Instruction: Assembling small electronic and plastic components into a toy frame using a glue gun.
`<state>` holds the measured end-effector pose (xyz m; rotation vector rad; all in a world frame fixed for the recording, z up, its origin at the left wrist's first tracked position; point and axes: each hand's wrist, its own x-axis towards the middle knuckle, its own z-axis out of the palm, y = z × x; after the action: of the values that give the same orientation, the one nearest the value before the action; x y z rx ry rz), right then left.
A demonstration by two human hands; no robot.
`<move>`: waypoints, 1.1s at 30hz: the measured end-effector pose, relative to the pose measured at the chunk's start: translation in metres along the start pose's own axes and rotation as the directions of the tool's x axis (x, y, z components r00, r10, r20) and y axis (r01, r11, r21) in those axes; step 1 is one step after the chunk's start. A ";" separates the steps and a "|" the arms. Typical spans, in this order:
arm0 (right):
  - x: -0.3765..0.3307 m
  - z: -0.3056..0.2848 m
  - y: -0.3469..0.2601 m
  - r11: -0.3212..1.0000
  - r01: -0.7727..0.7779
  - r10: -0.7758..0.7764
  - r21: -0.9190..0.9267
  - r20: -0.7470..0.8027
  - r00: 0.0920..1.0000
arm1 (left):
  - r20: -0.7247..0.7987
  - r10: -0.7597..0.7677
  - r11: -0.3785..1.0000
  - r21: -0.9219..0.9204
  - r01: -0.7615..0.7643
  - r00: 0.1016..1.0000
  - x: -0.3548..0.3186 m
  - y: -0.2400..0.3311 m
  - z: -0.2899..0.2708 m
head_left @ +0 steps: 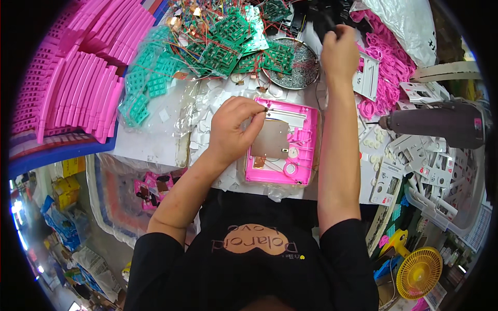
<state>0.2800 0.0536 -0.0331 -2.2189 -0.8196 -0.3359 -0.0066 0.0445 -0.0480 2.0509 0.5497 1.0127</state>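
Note:
A pink plastic housing [313, 129] lies open side up on the table in front of me. Inside it are a flat grey-brown plate [270, 139], a silvery strip at the top and a pink ring [290, 169] with thin wires. My left hand [231, 127] pinches a small dark part [266, 109] at the housing's upper left corner. Farther off, my right hand [340, 54] is stretched out to a heap of black pieces [337, 11]. Its fingers are bent together; what they hold, if anything, blends into the black.
Green circuit boards [223, 57] with wires and a round tray of small metal bits [306, 65] stand behind the housing. Pink panels [83, 96] fill a blue crate at left. To the right are pink rings [386, 67], a dark electric screwdriver [441, 124] and white-grey plates [438, 168].

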 end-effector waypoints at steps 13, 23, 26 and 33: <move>-0.123 -0.133 -0.007 0.703 -0.647 -0.105 0.293 0.944 0.314 | 0.167 0.063 0.998 -0.029 -0.059 0.984 0.014 -0.003 -0.015; -0.139 -0.135 -0.003 0.737 -0.520 -0.170 0.432 0.863 0.476 | 0.478 0.144 0.988 -0.025 -0.151 0.867 0.037 -0.002 -0.028; -0.133 -0.136 -0.012 0.739 -0.547 -0.103 0.395 0.867 0.487 | 0.446 0.075 0.997 -0.028 -0.069 0.892 0.033 0.000 -0.027; -0.133 -0.134 -0.009 0.872 -0.252 -0.221 0.419 0.798 0.560 | 0.525 0.204 0.961 0.056 -0.272 0.826 0.040 0.002 -0.030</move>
<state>0.1737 -0.0987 0.0041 -1.7933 -1.1931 0.9654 -0.0072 0.0823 -0.0159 2.4285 0.0739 0.5200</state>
